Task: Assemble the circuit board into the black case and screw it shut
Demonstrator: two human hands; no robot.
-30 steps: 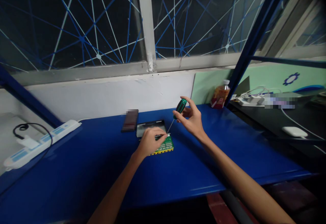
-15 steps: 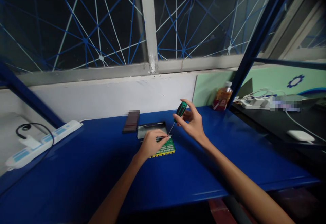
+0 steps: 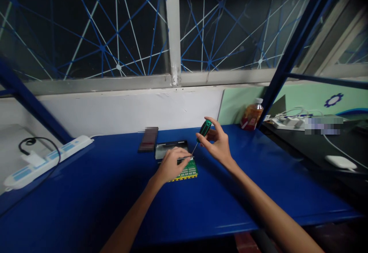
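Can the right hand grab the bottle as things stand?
Probably not while the right hand grips the green screwdriver. The way itself looks free: only bare blue desk shows between it and the bottle at the back right.

Dark windows [image 3: 115,27] patterned with blue and white lines stand above a white wall [image 3: 115,111]. Light is dim; the blue bench [image 3: 109,191] shows soft reflections.
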